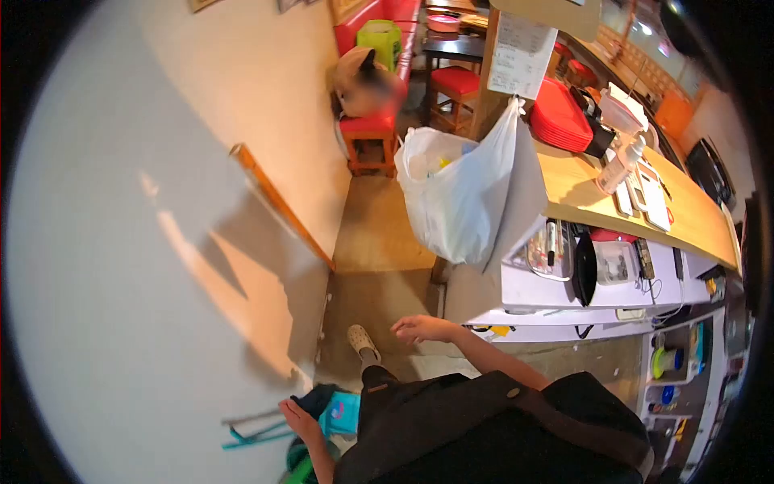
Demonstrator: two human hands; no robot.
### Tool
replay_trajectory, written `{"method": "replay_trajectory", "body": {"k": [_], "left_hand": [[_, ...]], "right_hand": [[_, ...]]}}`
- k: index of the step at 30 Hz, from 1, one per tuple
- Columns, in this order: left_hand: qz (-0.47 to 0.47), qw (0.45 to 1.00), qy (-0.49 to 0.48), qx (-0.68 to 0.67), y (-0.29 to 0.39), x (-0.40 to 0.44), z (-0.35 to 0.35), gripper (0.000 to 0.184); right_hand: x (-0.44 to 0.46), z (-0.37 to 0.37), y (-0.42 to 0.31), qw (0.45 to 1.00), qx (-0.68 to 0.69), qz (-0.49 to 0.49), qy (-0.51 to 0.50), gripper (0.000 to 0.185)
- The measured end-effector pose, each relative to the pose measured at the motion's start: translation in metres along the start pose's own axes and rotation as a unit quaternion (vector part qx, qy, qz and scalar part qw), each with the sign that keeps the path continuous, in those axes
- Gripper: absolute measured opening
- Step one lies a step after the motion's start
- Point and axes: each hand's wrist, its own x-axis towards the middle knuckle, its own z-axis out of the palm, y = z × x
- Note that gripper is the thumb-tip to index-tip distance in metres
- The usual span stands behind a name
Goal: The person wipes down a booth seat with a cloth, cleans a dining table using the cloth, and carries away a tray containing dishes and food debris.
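Observation:
My right hand [423, 328] hangs in front of me above the floor, with its fingers apart, loosely bent and nothing in them. It is to the left of the counter's lower shelves and below a white plastic bag [459, 198] that hangs at the counter's end. Down by the wall, my left hand [300, 421] is also empty, its fingers stretched out. Beside it are a turquoise object [342, 413] and a dark cloth-like thing [314, 399]; whether the hand touches them I cannot tell. One foot in a beige clog [363, 342] is ahead on the floor.
A wooden counter [693, 218] on the right carries stacked red trays [559, 117], a spray bottle [621, 165] and phone-like devices. A wooden strip [282, 206] runs along the left wall. Ahead, a red stool [367, 129] bears a tan-and-black thing beside the passage.

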Motion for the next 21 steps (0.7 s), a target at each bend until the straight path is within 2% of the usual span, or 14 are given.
{"method": "replay_trajectory", "body": {"k": [2, 3, 4, 5, 6, 9, 10, 13, 14, 16, 18, 19, 20, 21], "left_hand": [[0.096, 0.995, 0.009, 0.007, 0.030, 0.027, 0.022, 0.036], [0.061, 0.995, -0.065, -0.048, 0.055, 0.069, 0.100, 0.037], [0.158, 0.987, -0.044, -0.002, 0.062, 0.100, 0.125, 0.032], [0.102, 0.973, -0.191, -0.084, 0.113, 0.126, 0.131, 0.026], [0.203, 0.956, -0.208, -0.042, 0.155, 0.150, 0.148, 0.021], [0.198, 0.910, -0.349, -0.106, 0.250, 0.209, 0.160, 0.018], [0.211, 0.890, -0.386, -0.117, 0.265, 0.233, 0.171, 0.018], [0.228, 0.842, -0.470, -0.132, 0.301, 0.292, 0.213, 0.019], [0.230, 0.828, -0.495, -0.129, 0.310, 0.312, 0.226, 0.022], [0.239, 0.767, -0.583, -0.121, 0.334, 0.351, 0.254, 0.036], [0.194, 0.713, -0.668, -0.087, 0.356, 0.376, 0.295, 0.038], [0.169, 0.683, -0.707, -0.074, 0.363, 0.383, 0.319, 0.039], [0.253, 0.670, -0.698, -0.002, 0.360, 0.398, 0.349, 0.038], [0.265, 0.674, -0.689, 0.012, 0.373, 0.409, 0.366, 0.039]], "right_hand": [[-0.011, 0.016, -0.029, 0.997, 0.007, -0.070, -0.026, 0.052], [0.009, -0.038, -0.059, 0.998, -0.047, -0.049, -0.001, 0.053], [0.025, -0.042, -0.094, 0.993, -0.089, -0.077, 0.013, 0.054], [0.042, -0.047, -0.126, 0.985, -0.133, -0.102, 0.031, 0.054], [0.060, -0.052, -0.150, 0.985, -0.112, -0.120, 0.049, 0.058], [0.132, -0.075, -0.188, 0.861, -0.360, -0.327, 0.146, 0.058], [0.139, -0.088, -0.205, 0.823, -0.440, -0.328, 0.148, 0.047], [0.149, -0.142, -0.244, 0.915, -0.308, -0.245, 0.088, 0.030], [0.140, -0.152, -0.253, 0.913, -0.269, -0.270, 0.144, 0.017], [0.134, -0.173, -0.273, 0.920, -0.217, -0.263, 0.194, 0.018], [0.143, -0.193, -0.288, 0.922, -0.156, -0.259, 0.242, 0.017], [0.154, -0.208, -0.288, 0.894, -0.195, -0.275, 0.295, 0.017], [0.166, -0.224, -0.284, 0.863, -0.237, -0.286, 0.343, 0.017], [0.170, -0.247, -0.285, 0.826, -0.286, -0.295, 0.387, 0.017]]}}
